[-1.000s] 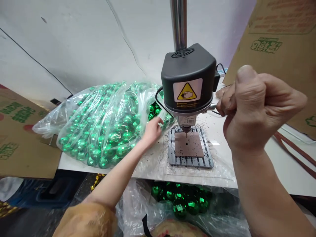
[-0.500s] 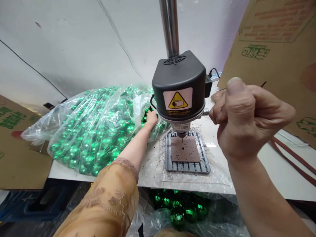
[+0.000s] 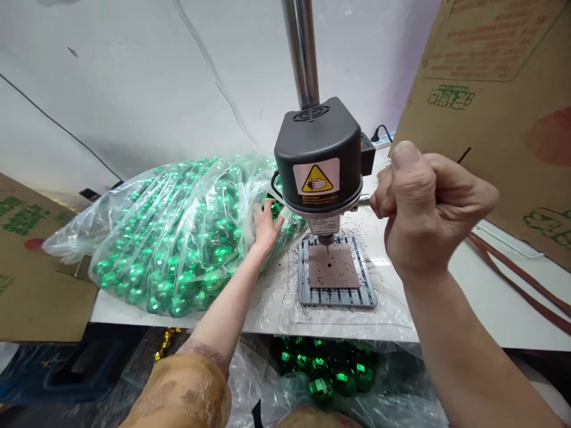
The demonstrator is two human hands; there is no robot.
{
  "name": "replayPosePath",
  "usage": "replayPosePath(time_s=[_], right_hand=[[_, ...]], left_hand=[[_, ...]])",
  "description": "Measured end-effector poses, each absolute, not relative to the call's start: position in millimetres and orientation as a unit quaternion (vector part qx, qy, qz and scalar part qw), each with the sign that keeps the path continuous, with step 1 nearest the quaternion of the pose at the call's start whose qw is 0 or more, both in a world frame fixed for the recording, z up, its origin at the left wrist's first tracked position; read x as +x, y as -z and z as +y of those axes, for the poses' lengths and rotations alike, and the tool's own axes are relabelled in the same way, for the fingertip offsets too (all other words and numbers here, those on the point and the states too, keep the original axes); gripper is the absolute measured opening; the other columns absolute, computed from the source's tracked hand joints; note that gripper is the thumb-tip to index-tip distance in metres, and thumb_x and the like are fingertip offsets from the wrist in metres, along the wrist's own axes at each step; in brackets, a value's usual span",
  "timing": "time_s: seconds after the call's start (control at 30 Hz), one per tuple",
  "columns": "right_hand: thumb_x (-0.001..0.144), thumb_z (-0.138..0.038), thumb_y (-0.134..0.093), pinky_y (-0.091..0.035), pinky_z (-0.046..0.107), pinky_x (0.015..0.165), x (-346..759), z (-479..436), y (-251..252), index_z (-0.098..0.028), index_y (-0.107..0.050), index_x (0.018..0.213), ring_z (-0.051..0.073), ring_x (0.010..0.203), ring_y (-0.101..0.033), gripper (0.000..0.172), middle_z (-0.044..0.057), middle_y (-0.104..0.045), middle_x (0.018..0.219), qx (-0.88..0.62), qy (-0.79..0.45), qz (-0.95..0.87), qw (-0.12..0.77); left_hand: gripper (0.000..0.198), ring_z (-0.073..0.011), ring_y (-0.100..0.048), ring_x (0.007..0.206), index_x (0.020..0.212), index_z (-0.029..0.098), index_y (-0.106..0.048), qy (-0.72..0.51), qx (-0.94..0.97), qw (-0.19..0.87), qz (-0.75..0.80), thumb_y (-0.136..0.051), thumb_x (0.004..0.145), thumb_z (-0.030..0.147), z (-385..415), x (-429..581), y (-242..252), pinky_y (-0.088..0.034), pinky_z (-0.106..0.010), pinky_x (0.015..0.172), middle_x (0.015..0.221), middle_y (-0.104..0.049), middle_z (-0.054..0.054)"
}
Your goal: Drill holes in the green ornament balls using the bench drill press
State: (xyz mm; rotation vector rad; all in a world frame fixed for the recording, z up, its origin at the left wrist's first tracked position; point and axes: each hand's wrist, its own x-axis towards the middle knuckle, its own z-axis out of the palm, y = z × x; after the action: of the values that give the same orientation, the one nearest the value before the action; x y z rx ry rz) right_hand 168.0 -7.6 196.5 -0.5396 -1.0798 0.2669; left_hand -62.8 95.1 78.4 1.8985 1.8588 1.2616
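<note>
My right hand is closed around the feed lever on the side of a small black bench drill press. Its thin drill bit hangs over a brown plate with a hole, lying on the slotted grey base. At the mouth of a clear plastic bag full of shiny green faceted balls, my left hand has its thumb and fingers curled around one green faceted ball. The bag's edge partly hides that ball.
Below the table edge, more green faceted balls lie in an open plastic bag. Cardboard boxes stand at the left and right. Dark shavings dot the base and white tabletop. A brown strap lies at the right.
My left hand has drawn back slightly from inside the bag mouth, so its fingers and a green ball show. My right hand stays on the lever. The view has shifted slightly.
</note>
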Motion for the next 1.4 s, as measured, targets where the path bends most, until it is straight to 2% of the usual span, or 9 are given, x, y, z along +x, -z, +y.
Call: replayPosePath(time_s=[0.07,0.17,0.27,0.33,0.6,0.93,1.1,1.3,1.4], right_hand=[[0.093,-0.023,-0.057,-0.024,0.031,0.049,167.8,-7.5,-196.6,-0.020,-0.041,0.052,0.008,0.044,-0.038,0.045,-0.004,-0.034,0.047,-0.253,-0.125,-0.506,0.815],[0.093,-0.023,-0.058,-0.023,0.030,0.049,167.9,-7.0,-196.8,-0.020,-0.039,0.051,0.008,0.044,-0.038,0.046,-0.004,-0.032,0.047,-0.254,-0.120,-0.508,0.814],[0.093,-0.023,-0.057,-0.024,0.029,0.049,167.9,-6.9,-197.2,-0.020,-0.037,0.052,0.007,0.044,-0.038,0.046,-0.005,-0.031,0.047,-0.258,-0.112,-0.509,0.813],[0.094,-0.022,-0.057,-0.025,0.029,0.048,167.7,-7.2,-197.6,-0.020,-0.037,0.052,0.007,0.044,-0.039,0.046,-0.005,-0.030,0.047,-0.261,-0.109,-0.508,0.814],[0.094,-0.034,-0.057,-0.031,0.033,0.047,168.1,-6.9,-197.3,-0.022,-0.034,0.052,0.010,0.044,-0.035,0.049,-0.003,-0.037,0.046,-0.300,-0.099,-0.509,0.801],[0.093,-0.031,-0.058,-0.028,0.032,0.044,166.8,-8.7,-201.4,-0.022,-0.037,0.050,0.008,0.042,-0.035,0.049,-0.004,-0.037,0.044,-0.287,-0.092,-0.513,0.804],[0.092,-0.023,-0.060,-0.027,0.030,0.043,166.5,-8.3,-201.6,-0.020,-0.041,0.049,0.006,0.041,-0.036,0.047,-0.005,-0.038,0.043,-0.263,-0.103,-0.503,0.817],[0.091,-0.023,-0.061,-0.026,0.029,0.043,167.3,-7.3,-201.0,-0.020,-0.041,0.048,0.005,0.041,-0.036,0.047,-0.006,-0.040,0.043,-0.253,-0.112,-0.504,0.818],[0.091,-0.020,-0.060,-0.026,0.028,0.045,167.1,-8.0,-201.2,-0.019,-0.041,0.049,0.004,0.042,-0.036,0.047,-0.006,-0.039,0.044,-0.253,-0.111,-0.505,0.818]], left_hand=[[0.035,-0.0215,-0.060,0.090,0.115,0.021,-0.063,-0.431,0.634,0.135,0.628,-0.070,0.080,0.023,75.8,-60.6,-75.0,-0.049,-0.035,0.084,0.104,-0.062,-0.007],[0.037,-0.0135,-0.057,0.065,0.122,0.023,-0.059,-0.468,0.575,0.347,0.575,-0.062,0.088,0.038,48.3,-55.4,-67.8,-0.047,-0.027,0.062,0.085,-0.062,-0.001],[0.044,-0.0136,-0.059,0.059,0.126,0.023,-0.057,-0.485,0.476,0.532,0.506,-0.060,0.089,0.048,25.3,-49.0,-60.8,-0.046,-0.027,0.053,0.089,-0.068,-0.005],[0.047,-0.0141,-0.062,0.064,0.124,0.022,-0.061,-0.474,0.457,0.570,0.492,-0.068,0.084,0.045,13.4,-44.7,-56.4,-0.048,-0.027,0.055,0.096,-0.071,-0.007],[0.056,-0.0186,-0.067,0.094,0.120,0.019,-0.063,-0.434,0.560,0.513,0.484,-0.085,0.072,0.037,-4.1,-31.0,-36.7,-0.053,-0.031,0.083,0.105,-0.071,-0.006],[0.060,-0.0174,-0.066,0.083,0.126,0.019,-0.065,-0.365,0.627,0.480,0.493,-0.084,0.074,0.040,2.1,-25.0,-32.5,-0.054,-0.030,0.075,0.103,-0.072,-0.006],[0.053,-0.0132,-0.059,0.074,0.120,0.019,-0.069,-0.357,0.664,0.409,0.515,-0.084,0.072,0.034,-1.0,-13.6,-41.0,-0.049,-0.025,0.066,0.098,-0.069,-0.004],[0.047,-0.0172,-0.061,0.084,0.112,0.018,-0.071,-0.360,0.709,0.321,0.514,-0.085,0.068,0.029,-2.8,-0.3,-45.8,-0.050,-0.027,0.068,0.100,-0.062,-0.005],[0.045,-0.0225,-0.064,0.095,0.110,0.019,-0.071,-0.366,0.715,0.295,0.518,-0.085,0.069,0.030,-2.4,5.4,-41.0,-0.053,-0.033,0.078,0.105,-0.063,-0.007]])
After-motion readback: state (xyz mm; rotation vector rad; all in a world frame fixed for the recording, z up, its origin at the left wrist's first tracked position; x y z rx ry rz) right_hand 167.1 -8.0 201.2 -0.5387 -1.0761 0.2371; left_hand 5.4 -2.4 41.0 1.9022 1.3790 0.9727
